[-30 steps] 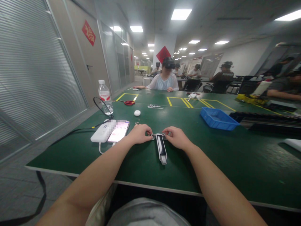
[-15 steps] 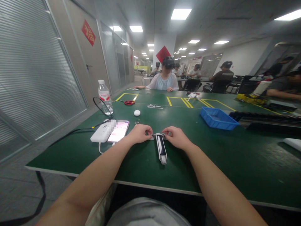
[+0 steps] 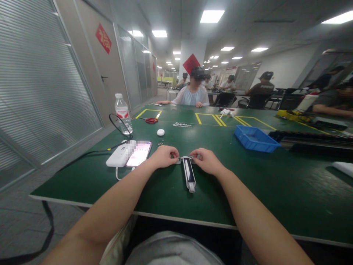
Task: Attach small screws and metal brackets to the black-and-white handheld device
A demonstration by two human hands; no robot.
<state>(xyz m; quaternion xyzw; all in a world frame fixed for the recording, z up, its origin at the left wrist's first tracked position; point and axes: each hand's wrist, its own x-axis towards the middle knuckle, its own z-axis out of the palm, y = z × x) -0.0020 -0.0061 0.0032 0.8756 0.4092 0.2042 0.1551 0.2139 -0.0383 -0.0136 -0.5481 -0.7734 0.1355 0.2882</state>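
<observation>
A long, narrow black-and-white device [image 3: 189,173] lies on the green table, its pale narrow end toward me. Across its far end runs a thin metal crosspiece [image 3: 186,158]; I cannot make out its exact kind. On the left end of that crosspiece, my left hand [image 3: 166,156] is closed in a pinch, with a small clear or silvery piece showing under the fingertips. My right hand [image 3: 205,160] pinches the opposite end the same way. The fingers cover both ends of the crosspiece. Several small rings [image 3: 160,144] lie beyond my left hand.
To the left are a phone [image 3: 139,154], a white power bank [image 3: 117,154] with cables and a water bottle [image 3: 123,114]. Farther off lie a white round case [image 3: 160,132], red-handled scissors [image 3: 151,120] and metal strips [image 3: 182,125]. A blue tray [image 3: 256,141] stands right. A person [image 3: 193,94] sits opposite.
</observation>
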